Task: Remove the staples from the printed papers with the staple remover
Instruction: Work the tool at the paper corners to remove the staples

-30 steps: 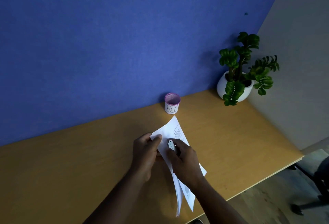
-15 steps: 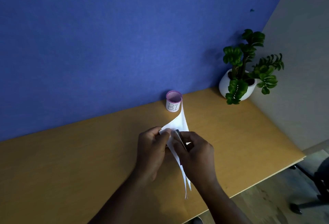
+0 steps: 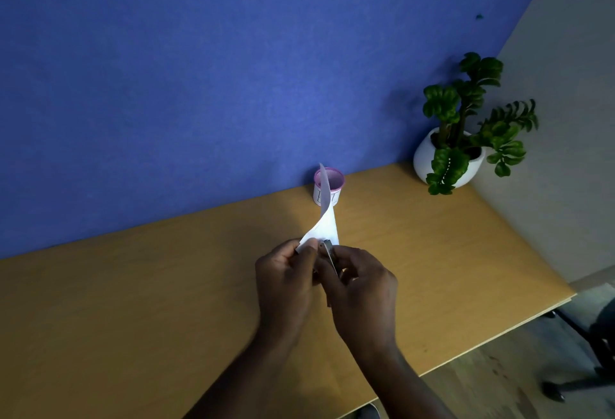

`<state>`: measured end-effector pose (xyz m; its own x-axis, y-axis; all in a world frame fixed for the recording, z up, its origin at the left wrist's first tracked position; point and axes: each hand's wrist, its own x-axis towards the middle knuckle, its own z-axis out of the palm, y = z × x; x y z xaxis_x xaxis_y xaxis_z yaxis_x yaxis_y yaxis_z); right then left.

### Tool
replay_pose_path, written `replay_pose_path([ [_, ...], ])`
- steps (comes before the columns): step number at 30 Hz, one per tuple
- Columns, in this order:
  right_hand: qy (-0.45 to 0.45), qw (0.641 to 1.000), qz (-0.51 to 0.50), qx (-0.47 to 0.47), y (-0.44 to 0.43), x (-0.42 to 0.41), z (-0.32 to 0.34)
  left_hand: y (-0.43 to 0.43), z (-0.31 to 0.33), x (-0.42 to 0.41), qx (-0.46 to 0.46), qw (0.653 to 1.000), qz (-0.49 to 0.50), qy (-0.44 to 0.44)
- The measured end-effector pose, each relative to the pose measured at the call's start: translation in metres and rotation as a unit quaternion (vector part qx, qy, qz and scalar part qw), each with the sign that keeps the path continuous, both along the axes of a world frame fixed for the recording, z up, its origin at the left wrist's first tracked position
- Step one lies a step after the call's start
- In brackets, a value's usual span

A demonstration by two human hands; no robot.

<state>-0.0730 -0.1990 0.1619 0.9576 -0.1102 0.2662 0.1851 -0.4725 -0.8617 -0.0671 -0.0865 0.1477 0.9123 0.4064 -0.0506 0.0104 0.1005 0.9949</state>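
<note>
The white printed papers (image 3: 325,222) stand nearly edge-on above the wooden desk (image 3: 133,285), their far corner curling up in front of the pink cup. My left hand (image 3: 286,282) pinches the papers' near corner between thumb and fingers. My right hand (image 3: 361,288) is closed on the small metal staple remover (image 3: 329,250), whose tip touches the papers right beside my left thumb. The staple itself is too small to see.
A pink-rimmed cup (image 3: 329,187) with a white label stands against the blue partition (image 3: 233,69). A green plant in a white pot (image 3: 449,155) sits at the desk's back right corner. The desk's right edge drops to the floor, where a chair base (image 3: 592,345) shows.
The papers went from lying flat on the desk to being lifted and turned nearly edge-on. Both hands rose with them and drew closer together.
</note>
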Motion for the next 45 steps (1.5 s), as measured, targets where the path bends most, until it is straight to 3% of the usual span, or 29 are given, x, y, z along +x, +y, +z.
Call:
replay_pose_path([
  [9, -0.018, 0.998, 0.003, 0.052, 0.003, 0.003, -0.002, -0.008, 0.004, -0.009, -0.026, 0.999, 0.012, -0.029],
  [15, -0.001, 0.991, -0.012, 0.131, 0.001, 0.003, -0.005, -0.009, 0.005, -0.011, -0.065, 0.998, 0.025, -0.003],
  [21, -0.011, 0.997, -0.003, 0.075, -0.003, 0.001, -0.008, -0.005, 0.001, -0.007, -0.082, 0.996, 0.027, -0.002],
  [29, -0.044, 0.999, -0.002, -0.008, -0.001, 0.002, 0.002, -0.010, -0.004, -0.010, 0.027, 0.997, 0.033, -0.058],
  [37, -0.051, 0.999, 0.005, -0.006, 0.000, 0.003, 0.011, -0.012, 0.000, -0.012, 0.020, 0.996, 0.045, -0.068],
  [45, -0.050, 0.998, 0.022, -0.043, 0.000, -0.002, 0.011, -0.007, 0.002, -0.009, 0.080, 0.992, 0.067, -0.072],
])
